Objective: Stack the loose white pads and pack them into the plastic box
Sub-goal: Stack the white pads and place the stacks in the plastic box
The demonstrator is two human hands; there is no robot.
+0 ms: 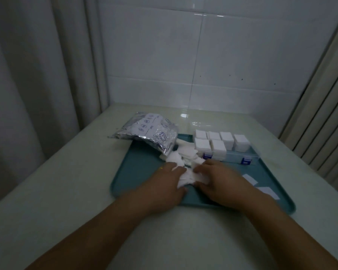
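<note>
While both hands work at the near middle of the teal tray (129,172), the left hand (164,184) and right hand (220,182) curl inward, fingers pressing a small bunch of loose white pads (185,177) between them. Squaring the edges before lifting would likely keep the stack neat. Just beyond, more pads spill from the foil bag (150,133). Farther right, the plastic box (232,152) already holds several upright stacks, with room apparently left at its near right.

On the teal tray (137,172), both hands, left hand (164,184) and right hand (220,180), press a blurred clump of loose white pads (185,177), seemingly gathered between them; plastic box (232,154) behind.
</note>
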